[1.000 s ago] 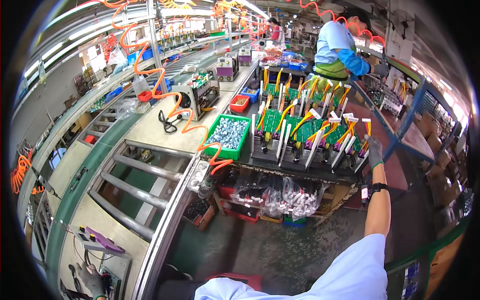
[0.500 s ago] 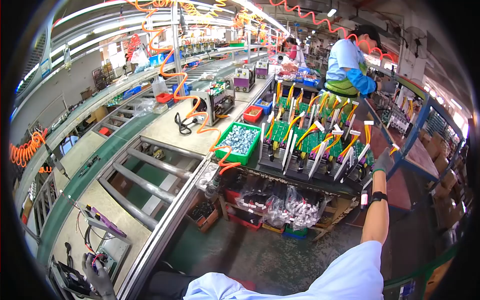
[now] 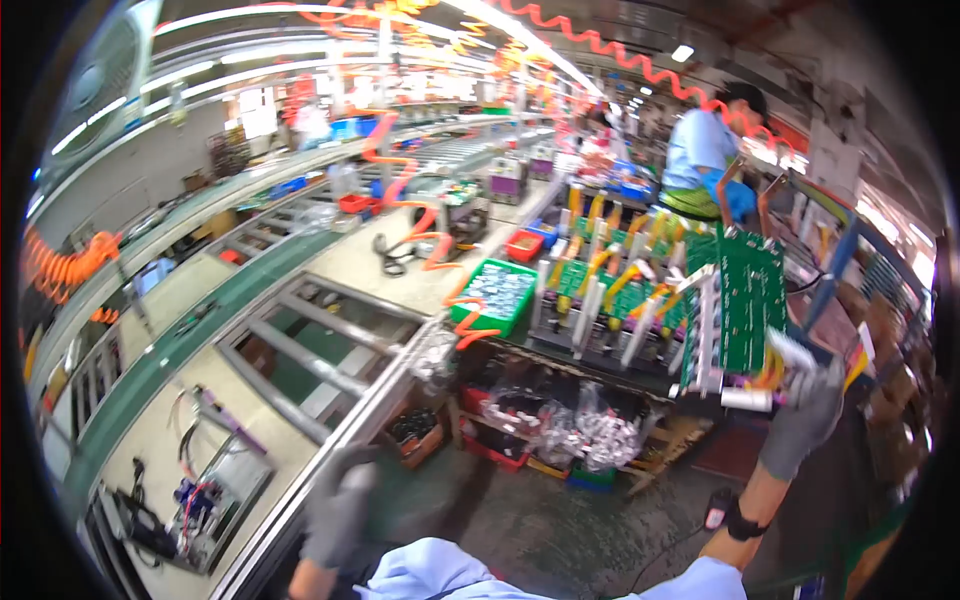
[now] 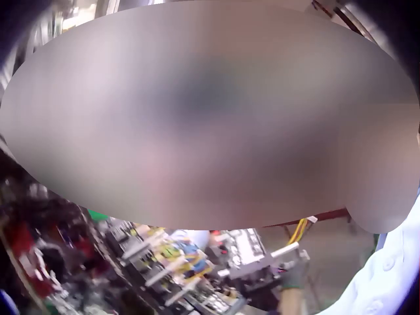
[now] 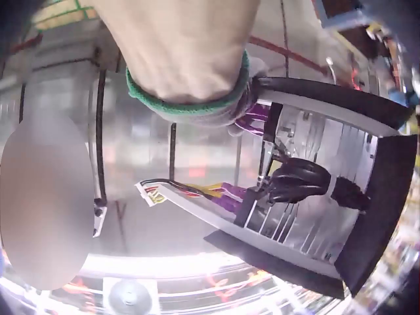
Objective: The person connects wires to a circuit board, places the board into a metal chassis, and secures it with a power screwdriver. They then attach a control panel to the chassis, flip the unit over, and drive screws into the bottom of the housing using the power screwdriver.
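My gloved right hand [image 3: 808,420] grips a green circuit board assembly [image 3: 752,300] by its near lower end, holding it up in front of the rack. Yellow wires with white connectors stick out beside the fingers. From the right wrist view, the assembly shows dark panels [image 5: 380,210], black cables [image 5: 298,180] and purple terminals; the glove's green cuff [image 5: 190,105] hides most of that hand. My gloved left hand [image 3: 340,510] is in the air by the bench's metal edge, blurred, holding nothing. Left of it, an open metal chassis [image 3: 225,500] with wires lies on the bench.
More board assemblies [image 3: 610,295] stand in rows on the black-topped table. A green bin [image 3: 495,290] of small parts and a red bin [image 3: 524,245] are beside them. Rollers [image 3: 310,350] cross the bench gap. An orange coiled hose [image 3: 430,235] hangs down. Another person [image 3: 700,150] works behind.
My right hand has lifted one board assembly from the near right end of the rows and brought it closer. My left hand has left the chassis and moved right.
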`<action>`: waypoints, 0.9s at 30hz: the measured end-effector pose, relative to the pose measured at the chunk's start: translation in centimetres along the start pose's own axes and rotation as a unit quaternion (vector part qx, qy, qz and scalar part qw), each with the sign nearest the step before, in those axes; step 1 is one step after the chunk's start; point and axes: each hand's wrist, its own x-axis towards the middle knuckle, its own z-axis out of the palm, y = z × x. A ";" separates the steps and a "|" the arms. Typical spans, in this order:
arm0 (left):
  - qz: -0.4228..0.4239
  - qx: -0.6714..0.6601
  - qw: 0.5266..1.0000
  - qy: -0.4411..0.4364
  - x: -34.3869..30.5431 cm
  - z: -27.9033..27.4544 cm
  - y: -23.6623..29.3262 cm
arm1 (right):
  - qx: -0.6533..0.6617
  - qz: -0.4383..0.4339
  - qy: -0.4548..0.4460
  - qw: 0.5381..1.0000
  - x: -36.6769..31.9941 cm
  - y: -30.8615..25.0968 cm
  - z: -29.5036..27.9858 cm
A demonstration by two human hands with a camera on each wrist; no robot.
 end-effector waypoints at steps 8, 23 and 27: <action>-0.084 -0.169 0.980 -0.062 -2.1 4.1 2.9 | 0.260 0.341 -0.317 0.846 -22.5 0.8 13.3; 0.206 0.070 0.892 0.397 -10.6 -14.0 10.3 | 0.179 0.133 -0.714 0.664 -43.7 3.0 23.9; 0.297 0.512 0.712 0.379 -10.6 -16.7 12.8 | 0.086 0.034 -0.778 0.621 -43.5 4.0 23.3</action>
